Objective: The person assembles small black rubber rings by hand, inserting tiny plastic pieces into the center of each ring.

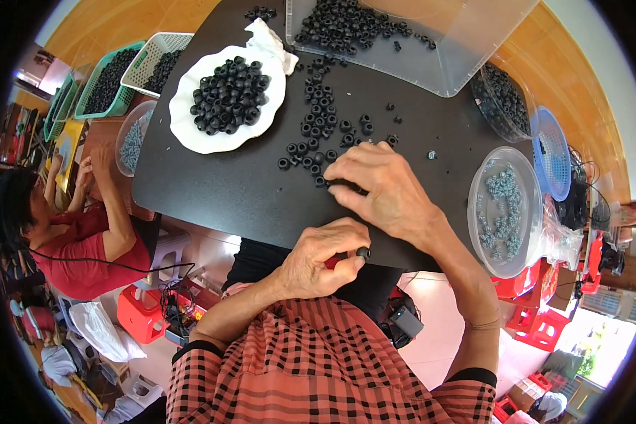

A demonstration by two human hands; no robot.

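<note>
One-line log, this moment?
left hand: holds small round black piece | right hand: at loose black pieces on dark tabletop | white scalloped plate: heaped black pieces

Left grip point(325, 258): one, curled, thumb and forefinger in a pinch, at the tabletop's point(212, 194) near edge; left forearm point(244, 307), bare, slanting inward. Right grip point(385, 187): one, back upward, fingers bent, beyond that edge; right forearm point(466, 275), bare, angled inward

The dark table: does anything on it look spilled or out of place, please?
One small bluish piece lies alone on the dark table, apart from the similar pieces in the clear bowl at right. Loose black beads are also scattered there, perhaps on purpose.
</note>
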